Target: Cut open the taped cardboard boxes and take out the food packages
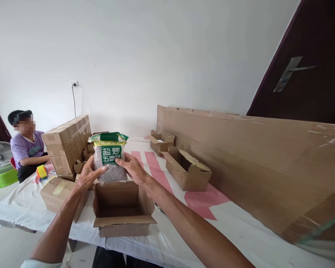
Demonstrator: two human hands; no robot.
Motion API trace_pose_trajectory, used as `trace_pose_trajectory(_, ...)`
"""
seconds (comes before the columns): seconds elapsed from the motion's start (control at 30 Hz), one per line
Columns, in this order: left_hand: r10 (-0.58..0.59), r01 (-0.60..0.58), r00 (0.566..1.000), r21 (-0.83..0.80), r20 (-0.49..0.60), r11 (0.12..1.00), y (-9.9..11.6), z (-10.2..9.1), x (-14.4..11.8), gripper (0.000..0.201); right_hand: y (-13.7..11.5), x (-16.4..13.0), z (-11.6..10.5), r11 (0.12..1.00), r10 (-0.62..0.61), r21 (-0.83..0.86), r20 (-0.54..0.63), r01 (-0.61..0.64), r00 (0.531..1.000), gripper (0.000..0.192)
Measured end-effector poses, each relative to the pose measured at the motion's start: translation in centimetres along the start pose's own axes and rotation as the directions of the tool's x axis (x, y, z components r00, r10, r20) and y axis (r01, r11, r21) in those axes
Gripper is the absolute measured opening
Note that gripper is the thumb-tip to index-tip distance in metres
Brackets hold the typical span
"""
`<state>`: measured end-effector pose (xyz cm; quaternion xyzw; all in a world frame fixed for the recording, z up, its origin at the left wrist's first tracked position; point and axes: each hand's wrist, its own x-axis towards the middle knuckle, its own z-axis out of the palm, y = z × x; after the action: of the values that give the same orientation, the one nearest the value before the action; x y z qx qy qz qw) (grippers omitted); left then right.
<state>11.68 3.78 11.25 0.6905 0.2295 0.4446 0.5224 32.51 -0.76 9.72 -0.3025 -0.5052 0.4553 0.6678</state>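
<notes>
Together, left hand point(88, 174) and right hand point(132, 168) clasp a crinkly plastic packet point(109, 156) above an open cardboard box point(123, 206).

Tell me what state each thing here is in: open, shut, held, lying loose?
Food bag: sealed, upright, held over the open box.
Left hand: gripping the bag's left side.
Right hand: gripping the bag's right side.
Open box: flaps spread, looks empty inside.
Box at right: flaps open.
Far box: flaps open.
Stacked cartons: taped shut.
Tape dispenser: lying on the table.
</notes>
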Motion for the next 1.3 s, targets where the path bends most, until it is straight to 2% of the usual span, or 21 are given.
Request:
trace_pose_trajectory(0.07,-0.055,0.053,0.998,0.048,0.041,0.997,-0.1,-0.2,0.0,0.08,0.5,0.4,-0.1,0.999,-0.019,0.031,-0.065,0.021,0.998,0.053)
trace_pose_trajectory(0.13,-0.107,0.102,0.992,0.081,0.064,0.992,-0.5,-0.3,-0.2,0.083,0.9,0.6,-0.3,0.999,-0.02,0.04,-0.079,0.023,0.997,0.054)
trace_pose_trajectory(0.3,-0.109,0.109,0.994,0.008,0.001,0.994,-1.2,-0.1,-0.2,0.076,1.2,-0.1,-0.7,0.999,0.018,0.037,0.057,-0.02,0.998,0.056)
trace_pose_trajectory(0.4,-0.109,0.109,0.994,0.01,-0.005,0.994,-1.2,-0.4,0.1,0.073,1.1,-0.3,-0.9,1.0,0.007,0.002,0.063,-0.007,0.998,0.054)
trace_pose_trajectory(0.5,-0.127,0.122,0.988,0.065,0.086,0.99,-1.0,-1.1,0.1,0.063,1.1,-0.4,-1.2,1.0,-0.014,-0.018,0.034,0.014,0.999,0.051)
trace_pose_trajectory(0.57,-0.174,0.161,0.968,0.085,0.183,0.983,-1.0,-1.6,-0.1,0.058,1.1,-0.5,-1.4,0.999,-0.011,-0.044,0.048,0.013,0.999,0.049)
trace_pose_trajectory(0.63,-0.216,0.2,0.948,0.091,0.235,0.976,-1.1,-2.1,-0.3,0.057,1.1,-0.5,-1.5,0.998,-0.007,-0.06,0.078,0.012,0.997,0.049)
trace_pose_trajectory(0.8,-0.206,0.186,0.961,0.119,0.186,0.975,-1.5,-2.6,-0.4,0.058,1.2,-0.4,-1.5,0.998,-0.006,-0.058,0.121,0.013,0.993,0.052)
trace_pose_trajectory(1.03,-0.187,0.163,0.966,0.144,0.178,0.976,-0.8,-2.6,-0.1,0.064,2.1,0.0,-1.3,0.999,0.011,-0.049,0.034,-0.009,0.999,0.048)
trace_pose_trajectory(1.3,-0.246,0.241,0.964,0.055,0.103,0.969,-3.2,-2.8,1.0,0.062,5.0,1.5,-1.7,0.993,0.112,0.018,0.06,-0.113,0.992,0.057)
